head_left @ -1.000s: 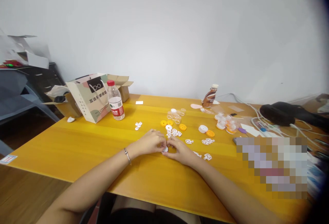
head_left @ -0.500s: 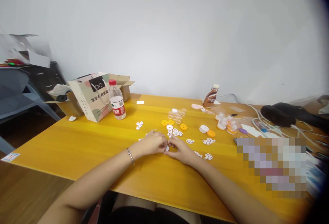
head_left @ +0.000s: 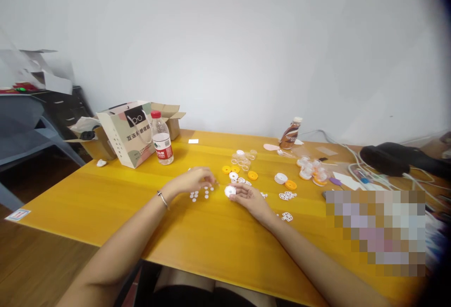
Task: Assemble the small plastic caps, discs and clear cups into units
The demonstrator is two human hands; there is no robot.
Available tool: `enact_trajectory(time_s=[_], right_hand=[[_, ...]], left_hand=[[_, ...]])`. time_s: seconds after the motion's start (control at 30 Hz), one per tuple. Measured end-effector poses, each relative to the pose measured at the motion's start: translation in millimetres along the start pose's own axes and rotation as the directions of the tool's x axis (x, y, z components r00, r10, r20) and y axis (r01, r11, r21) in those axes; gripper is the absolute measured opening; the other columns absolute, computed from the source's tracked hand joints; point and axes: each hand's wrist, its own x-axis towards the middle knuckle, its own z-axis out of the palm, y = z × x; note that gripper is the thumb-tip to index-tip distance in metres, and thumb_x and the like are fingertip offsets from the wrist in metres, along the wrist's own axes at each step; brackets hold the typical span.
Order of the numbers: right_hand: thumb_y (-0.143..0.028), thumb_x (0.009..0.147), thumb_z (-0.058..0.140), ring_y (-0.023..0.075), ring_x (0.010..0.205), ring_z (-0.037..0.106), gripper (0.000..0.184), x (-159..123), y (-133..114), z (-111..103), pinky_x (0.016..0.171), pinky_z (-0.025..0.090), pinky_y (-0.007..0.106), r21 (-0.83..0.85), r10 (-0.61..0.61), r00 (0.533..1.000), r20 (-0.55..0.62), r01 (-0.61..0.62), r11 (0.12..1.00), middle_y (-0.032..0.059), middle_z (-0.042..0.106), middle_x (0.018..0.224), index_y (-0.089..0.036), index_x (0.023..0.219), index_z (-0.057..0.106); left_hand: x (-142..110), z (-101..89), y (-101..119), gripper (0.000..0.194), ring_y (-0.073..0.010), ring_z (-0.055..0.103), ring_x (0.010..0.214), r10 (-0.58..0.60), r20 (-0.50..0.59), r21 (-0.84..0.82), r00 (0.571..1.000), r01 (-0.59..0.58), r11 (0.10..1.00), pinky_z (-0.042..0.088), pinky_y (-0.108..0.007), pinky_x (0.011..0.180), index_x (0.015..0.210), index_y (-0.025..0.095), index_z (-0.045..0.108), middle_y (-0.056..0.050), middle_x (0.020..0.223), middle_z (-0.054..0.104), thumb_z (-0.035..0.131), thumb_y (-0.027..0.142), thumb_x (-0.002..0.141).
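My right hand point(head_left: 248, 197) rests on the yellow table point(head_left: 105, 203) and holds a small white round plastic disc point(head_left: 230, 191) at its fingertips. My left hand point(head_left: 192, 180), with a bracelet on the wrist, hovers over a scatter of small white round pieces point(head_left: 201, 194); its fingers are curled down and I cannot see anything in them. Beyond the hands lie yellow discs point(head_left: 251, 175), white discs point(head_left: 280, 178) and white perforated parts point(head_left: 286, 195).
A water bottle point(head_left: 162, 138) with a red cap stands by a paper bag point(head_left: 125, 133) and a cardboard box point(head_left: 169, 117) at the back left. A brown drink bottle point(head_left: 291, 133) stands at the back. Cables point(head_left: 355, 171) and a black object point(head_left: 387, 157) lie at right.
My hands were joined over one white piece. They have parted: the left moved left and away over the small white pieces, the right keeps the white disc.
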Motion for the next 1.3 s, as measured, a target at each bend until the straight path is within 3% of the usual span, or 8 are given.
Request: enact_trajectory(time_s=[0.13, 0.33, 0.5, 0.67, 0.83, 1.0, 1.3], right_hand=[[-0.031, 0.058, 0.070, 0.0161, 0.077, 0.061, 0.040, 0.9, 1.1, -2.1, 0.082, 0.046, 0.036, -0.006, 0.002, 0.999, -0.048, -0.002, 1.000, 0.0033, 0.064, 0.082, -0.018, 0.094, 0.059], [-0.030, 0.058, 0.070, 0.0164, 0.076, 0.061, 0.039, 0.8, 0.2, -1.6, 0.080, 0.046, 0.036, -0.025, 0.010, 0.999, -0.044, -0.011, 1.000, 0.0026, 0.064, 0.080, -0.018, 0.094, 0.059], [-0.028, 0.057, 0.070, 0.0162, 0.077, 0.061, 0.039, 0.9, 0.6, -1.0, 0.082, 0.046, 0.035, 0.004, 0.023, 1.000, -0.012, -0.023, 1.000, 0.0019, 0.064, 0.080, -0.019, 0.093, 0.059], [-0.028, 0.058, 0.070, 0.0164, 0.078, 0.061, 0.038, 0.4, 0.1, -0.8, 0.083, 0.045, 0.036, 0.008, 0.038, 0.999, -0.004, -0.038, 0.999, 0.0016, 0.064, 0.080, -0.019, 0.094, 0.059], [-0.026, 0.058, 0.070, 0.0166, 0.080, 0.061, 0.040, 1.6, 1.0, -2.9, 0.085, 0.043, 0.036, 0.014, 0.040, 0.999, -0.012, -0.040, 0.999, 0.0022, 0.065, 0.083, -0.019, 0.095, 0.059], [-0.025, 0.057, 0.070, 0.0164, 0.081, 0.061, 0.040, 3.2, 2.9, -4.2, 0.086, 0.043, 0.035, 0.031, 0.025, 0.999, -0.032, -0.024, 0.999, 0.0022, 0.065, 0.083, -0.019, 0.095, 0.059], [-0.024, 0.058, 0.071, 0.0176, 0.084, 0.060, 0.038, 2.5, 0.6, -4.5, 0.088, 0.041, 0.036, 0.074, 0.033, 0.999, -0.034, -0.030, 0.997, 0.0026, 0.066, 0.084, -0.020, 0.094, 0.061]], left_hand=[[1.5, 7.5, -15.9, 0.012, -0.0136, 0.055, 0.075, -0.072, 0.036, 0.066, 0.997, 0.069, 0.995, 0.039, -0.022, 0.070, 0.080, 0.017, 0.062, -0.003, 0.080, 0.063, 0.053, 0.022, 0.075], [9.2, 23.2, -17.6, 0.011, -0.0128, 0.056, 0.067, -0.107, 0.067, 0.057, 0.992, 0.103, 0.993, 0.039, -0.020, 0.059, 0.075, 0.016, 0.063, -0.002, 0.075, 0.063, 0.056, 0.024, 0.071], [11.6, 25.9, -18.5, 0.009, -0.0128, 0.057, 0.071, -0.077, 0.082, 0.061, 0.994, 0.072, 0.996, 0.040, -0.020, 0.066, 0.073, 0.016, 0.062, -0.002, 0.076, 0.063, 0.052, 0.017, 0.072], [9.4, 27.7, -12.2, 0.011, -0.0134, 0.056, 0.074, -0.038, 0.051, 0.091, 0.998, 0.033, 0.995, 0.040, -0.022, 0.070, 0.077, 0.016, 0.060, -0.003, 0.079, 0.062, 0.049, 0.015, 0.075], [10.2, 33.9, 0.9, 0.019, -0.0139, 0.054, 0.078, -0.005, -0.010, -0.003, 1.000, 0.005, 1.000, 0.041, -0.022, 0.071, 0.088, 0.016, 0.057, -0.004, 0.085, 0.059, 0.055, 0.030, 0.075], [15.0, 41.7, 8.7, 0.014, -0.0114, 0.054, 0.071, -0.063, 0.033, -0.062, 0.997, 0.065, 0.996, 0.041, -0.019, 0.066, 0.085, 0.015, 0.057, -0.003, 0.083, 0.058, 0.055, 0.024, 0.075], [13.0, 43.4, 13.3, 0.011, -0.0128, 0.054, 0.069, 0.033, -0.013, 0.220, 0.999, -0.030, 0.975, 0.040, -0.021, 0.066, 0.078, 0.015, 0.059, -0.005, 0.079, 0.059, 0.047, 0.015, 0.077]])
